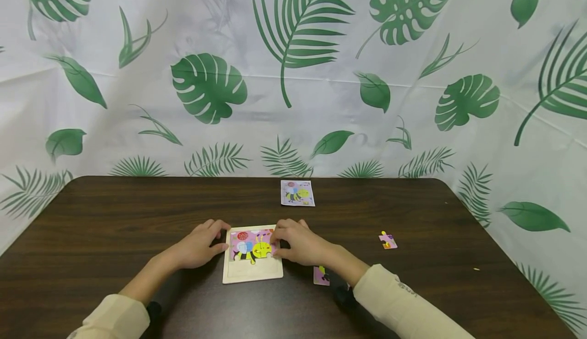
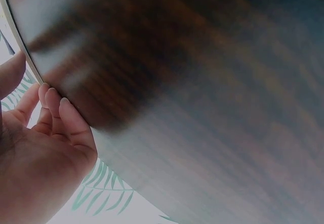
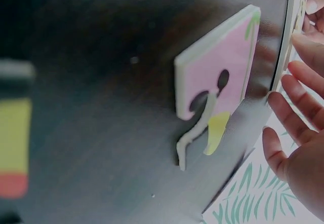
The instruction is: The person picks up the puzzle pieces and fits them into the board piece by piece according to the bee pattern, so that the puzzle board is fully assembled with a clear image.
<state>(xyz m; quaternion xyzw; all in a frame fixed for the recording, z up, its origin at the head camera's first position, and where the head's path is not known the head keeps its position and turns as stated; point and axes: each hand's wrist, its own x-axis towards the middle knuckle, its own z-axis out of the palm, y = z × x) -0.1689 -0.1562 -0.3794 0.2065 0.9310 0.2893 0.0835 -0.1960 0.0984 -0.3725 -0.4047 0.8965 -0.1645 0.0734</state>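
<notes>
A light wooden puzzle tray (image 1: 253,274) lies in front of me, its upper part filled with pieces of a bee picture (image 1: 262,250). The lower strip of the tray shows bare wood. My left hand (image 1: 197,244) grips its left edge, thumb on the side and index finger at the far corner; the left wrist view shows fingertips (image 2: 65,101) along the rim. On the opposite side, my right hand (image 1: 300,242) has thumb and fingers bent over a pink puzzle piece at the tray's upper right, partly hidden by the fingers.
A loose pink piece (image 1: 321,276) lies beside the tray under my right forearm, larger in the right wrist view. Another loose piece (image 1: 388,240) sits farther right. The printed bee picture card (image 1: 297,193) lies near the back edge of the dark table (image 1: 137,201), before a leaf-patterned curtain.
</notes>
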